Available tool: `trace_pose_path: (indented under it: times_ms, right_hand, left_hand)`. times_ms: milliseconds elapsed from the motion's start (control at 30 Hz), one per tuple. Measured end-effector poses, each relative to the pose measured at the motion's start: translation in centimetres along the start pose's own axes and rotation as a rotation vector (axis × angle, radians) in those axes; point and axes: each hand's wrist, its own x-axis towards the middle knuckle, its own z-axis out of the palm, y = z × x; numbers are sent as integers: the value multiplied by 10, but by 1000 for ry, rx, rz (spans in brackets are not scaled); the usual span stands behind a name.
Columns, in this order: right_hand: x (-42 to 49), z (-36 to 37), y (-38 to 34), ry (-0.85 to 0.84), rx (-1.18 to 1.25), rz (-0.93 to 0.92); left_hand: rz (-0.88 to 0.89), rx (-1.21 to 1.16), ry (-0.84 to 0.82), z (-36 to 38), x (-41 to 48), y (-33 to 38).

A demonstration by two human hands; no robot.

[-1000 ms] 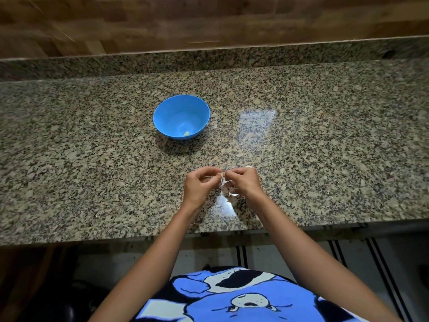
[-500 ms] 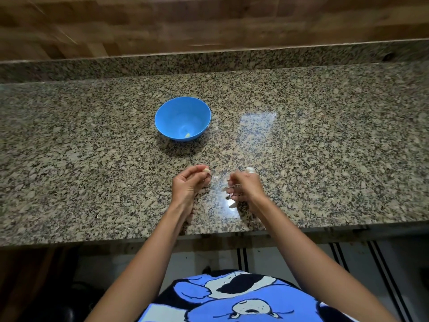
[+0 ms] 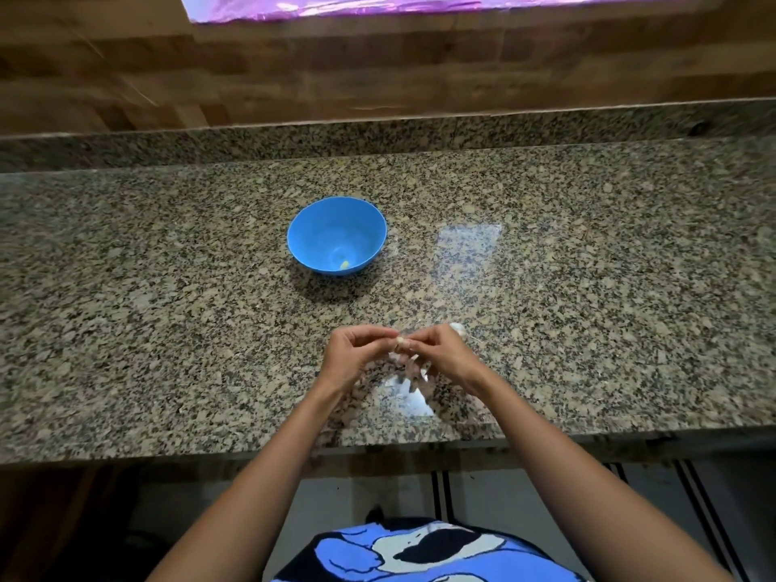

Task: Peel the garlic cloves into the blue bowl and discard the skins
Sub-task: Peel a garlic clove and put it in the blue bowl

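A blue bowl [image 3: 336,235] stands on the granite counter with one pale peeled clove [image 3: 344,265] at its bottom. Nearer the front edge, my left hand [image 3: 355,357] and my right hand [image 3: 441,357] meet fingertip to fingertip and pinch a small garlic clove [image 3: 401,340] between them. Another pale garlic clove [image 3: 458,328] peeks out just behind my right hand. Thin bits of skin [image 3: 413,371] lie or hang under my fingers, partly hidden.
The granite counter [image 3: 588,308] runs wide to both sides, with a raised granite ledge and a wood-pattern wall behind. Its front edge is just below my wrists. A bright glare patch lies right of the bowl.
My hands were pulled apart half a second ago; now they have come back together on the clove. The camera has tilted up a little.
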Motion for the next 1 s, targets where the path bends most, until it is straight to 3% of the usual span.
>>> trace_pose_path:
  times_ms: [67, 200, 333, 400, 567, 667, 733, 800, 900, 1000]
  right_hand:
    - [4, -3, 0, 22, -109, -50]
    - [8, -7, -1, 45, -270, -99]
    - [8, -8, -4, 116, -440, -264]
    - [9, -8, -4, 135, -518, -363]
    - [15, -11, -4, 159, -738, -653]
    - [21, -14, -4, 137, -930, -802]
    - [23, -14, -2, 146, -1019, -841]
    - [18, -8, -4, 142, -860, -645]
    - [11, -9, -10, -31, -198, -189]
    - [4, -7, -13, -188, 396, 117]
  left_hand:
    - [79, 171, -41, -3, 1, 5]
    - [380, 734, -129, -11, 7, 12]
    - [523, 941, -229, -17, 18, 10]
    - [426, 883, -253, -16, 17, 11]
    - [-42, 362, -278, -10, 17, 19]
    - [-315, 73, -383, -11, 15, 24]
    - [-367, 24, -430, -11, 13, 25]
    - [-208, 214, -356, -9, 14, 23]
    - [185, 698, -257, -10, 17, 10]
    - [570, 862, -198, -14, 18, 4]
